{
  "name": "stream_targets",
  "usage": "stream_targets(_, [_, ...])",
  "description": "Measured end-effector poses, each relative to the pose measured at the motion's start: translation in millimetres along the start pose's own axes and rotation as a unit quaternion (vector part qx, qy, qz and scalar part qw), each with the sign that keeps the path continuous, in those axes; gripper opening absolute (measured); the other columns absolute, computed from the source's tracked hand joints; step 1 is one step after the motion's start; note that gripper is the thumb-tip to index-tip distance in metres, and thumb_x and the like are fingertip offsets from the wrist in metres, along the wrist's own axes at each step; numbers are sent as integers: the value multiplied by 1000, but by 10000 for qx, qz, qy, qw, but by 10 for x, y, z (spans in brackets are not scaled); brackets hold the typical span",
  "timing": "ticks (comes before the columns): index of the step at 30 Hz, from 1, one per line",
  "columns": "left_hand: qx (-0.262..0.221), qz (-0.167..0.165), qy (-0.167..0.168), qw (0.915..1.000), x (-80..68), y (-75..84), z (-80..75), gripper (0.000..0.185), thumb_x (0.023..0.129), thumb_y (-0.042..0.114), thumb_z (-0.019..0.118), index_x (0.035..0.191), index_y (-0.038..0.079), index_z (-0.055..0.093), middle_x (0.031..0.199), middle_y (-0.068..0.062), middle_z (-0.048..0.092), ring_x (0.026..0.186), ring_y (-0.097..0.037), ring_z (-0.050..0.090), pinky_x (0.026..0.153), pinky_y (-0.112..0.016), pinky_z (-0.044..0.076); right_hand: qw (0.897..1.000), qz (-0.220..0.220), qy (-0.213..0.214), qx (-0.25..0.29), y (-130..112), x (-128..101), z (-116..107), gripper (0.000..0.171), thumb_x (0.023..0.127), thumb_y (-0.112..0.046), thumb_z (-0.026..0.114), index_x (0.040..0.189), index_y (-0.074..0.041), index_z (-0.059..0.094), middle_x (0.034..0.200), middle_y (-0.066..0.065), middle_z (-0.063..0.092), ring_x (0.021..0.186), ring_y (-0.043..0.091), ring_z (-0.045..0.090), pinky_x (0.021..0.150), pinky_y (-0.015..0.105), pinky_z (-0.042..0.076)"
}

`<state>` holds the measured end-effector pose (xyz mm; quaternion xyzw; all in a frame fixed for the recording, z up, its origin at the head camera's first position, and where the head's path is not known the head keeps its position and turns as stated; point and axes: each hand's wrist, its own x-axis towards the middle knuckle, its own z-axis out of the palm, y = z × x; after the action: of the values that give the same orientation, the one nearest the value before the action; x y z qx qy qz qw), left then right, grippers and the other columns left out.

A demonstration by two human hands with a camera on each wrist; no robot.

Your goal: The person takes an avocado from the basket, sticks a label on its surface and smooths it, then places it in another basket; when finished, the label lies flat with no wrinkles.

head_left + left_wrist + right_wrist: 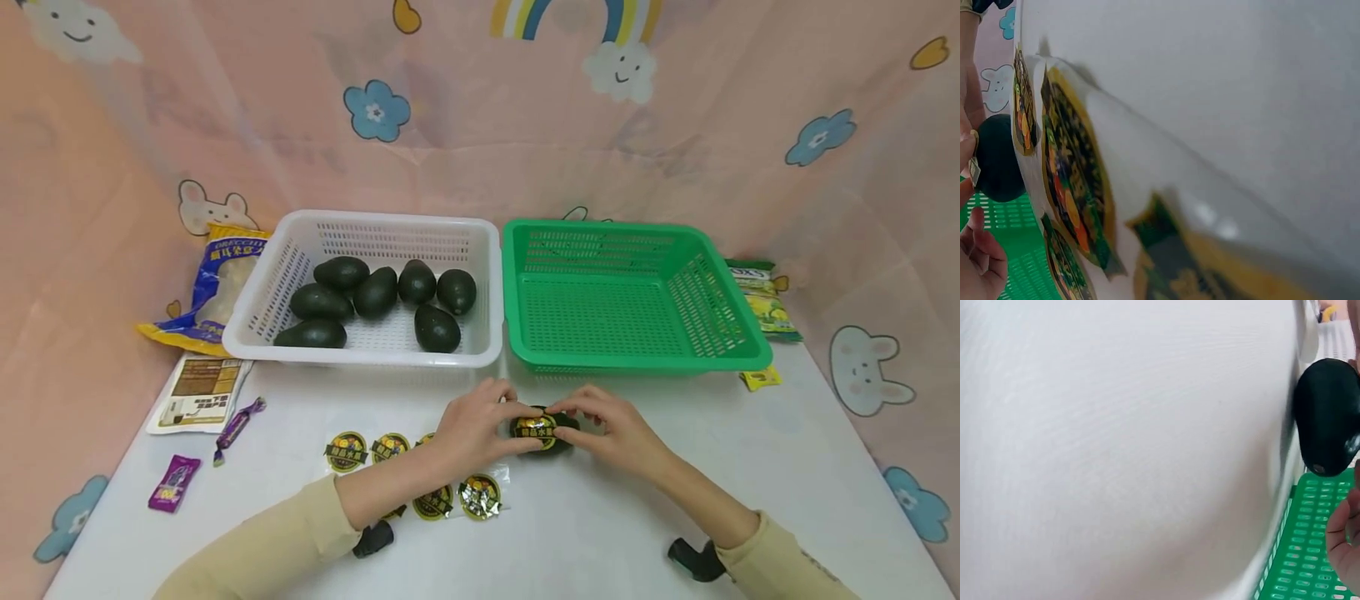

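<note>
Avocado [546, 433] between the hands: dark, matt, faintly pebbled skin, bearing a glossy black-and-gold foil-look sticker [536, 430]. Sticker sheet [420, 475]: shiny round labels on clear, reflective plastic backing, lying on a smooth matt white table [637, 517]. White basket [375, 350] and green basket [637, 354]: perforated moulded plastic with a slight sheen; backdrop [480, 125]: printed pink cloth, soft and creased.

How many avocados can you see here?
8. Seven lie in the white basket: at and. One avocado is on the table, held by both hands. None seems hidden.
</note>
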<state>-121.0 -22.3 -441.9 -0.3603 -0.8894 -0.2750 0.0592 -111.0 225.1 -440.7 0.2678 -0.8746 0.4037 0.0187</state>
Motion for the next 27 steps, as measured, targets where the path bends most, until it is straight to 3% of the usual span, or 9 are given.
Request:
stream_targets(3, [-259, -3, -49, 9997, 26, -9, 13, 43, 81, 51, 75, 116, 26, 72, 107, 7, 55, 93, -7, 48, 66, -20, 44, 9956, 874, -87, 336, -21, -13, -80, 34, 89, -23, 74, 121, -13, 67, 107, 1, 67, 87, 14, 60, 72, 29, 52])
stream_targets(5, [-419, 27, -164, 9990, 44, -16, 27, 50, 79, 51, 77, 121, 24, 68, 119, 4, 55, 106, -10, 51, 78, -25, 49, 9829, 1564, -115, 969, -33, -12, -136, 40, 92, -26, 69, 127, -9, 62, 116, 7, 67, 95, 13, 62, 78, 31, 53])
stream_targets(9, [-545, 131, -561, 9968, 93, -21, 65, 70, 75, 52, 80, 133, 22, 57, 133, 2, 51, 121, -13, 49, 93, -31, 48, 9375, 2532, -29, 2388, -41, 45, -205, 50, 96, -28, 63, 136, -2, 52, 132, 16, 58, 110, 11, 61, 91, 35, 51])
stream_targets(13, [-632, 224, -877, 9939, 134, -22, 104, 66, 75, 41, 83, 132, 22, 55, 126, 4, 53, 113, -10, 52, 91, -28, 47, 8905, 2928, 148, 3480, -50, 172, -189, 53, 98, -24, 61, 138, 7, 44, 131, 13, 59, 112, 11, 60, 100, 32, 45])
stream_targets(17, [-870, 314, -1005, 9906, 70, -14, 81, 60, 76, 34, 84, 128, 21, 57, 121, 5, 55, 110, -9, 53, 93, -24, 45, 8531, 3173, 369, 4126, -65, 282, -142, 35, 97, -20, 62, 125, 2, 60, 117, 1, 67, 107, 10, 62, 98, 28, 44])
stream_targets(20, [-1164, 485, -1060, 9863, -27, 27, -30, 60, 75, 34, 84, 126, 20, 57, 121, 7, 55, 110, -5, 52, 94, -21, 43, 8391, 3264, 522, 4320, -75, 336, -101, 14, 96, -19, 65, 103, -12, 74, 104, -4, 72, 99, 7, 65, 89, 24, 49])
stream_targets(23, [-1559, 744, -958, 9803, -29, 94, -237, 60, 74, 31, 85, 125, 18, 57, 121, 7, 56, 109, -3, 53, 93, -19, 44, 8308, 3340, 716, 4393, -80, 361, -64, 12, 95, -18, 66, 89, -20, 77, 92, -6, 74, 91, 6, 67, 79, 20, 51])
stream_targets(25, [-1713, 931, -726, 9781, 97, 138, -407, 61, 72, 29, 86, 124, 16, 58, 120, 5, 57, 108, -5, 53, 92, -20, 45, 8291, 3388, 873, 4361, -80, 364, -48, 15, 95, -16, 65, 86, -19, 77, 88, -5, 73, 85, 6, 67, 74, 19, 52])
stream_targets(27, [-1705, 1010, -350, 9795, 325, 156, -556, 61, 70, 28, 87, 122, 14, 59, 119, 2, 58, 106, -7, 54, 91, -21, 46, 8253, 3389, 1016, 4402, -76, 354, -44, 19, 95, -9, 62, 84, -16, 74, 85, -4, 72, 81, 6, 67, 73, 18, 53])
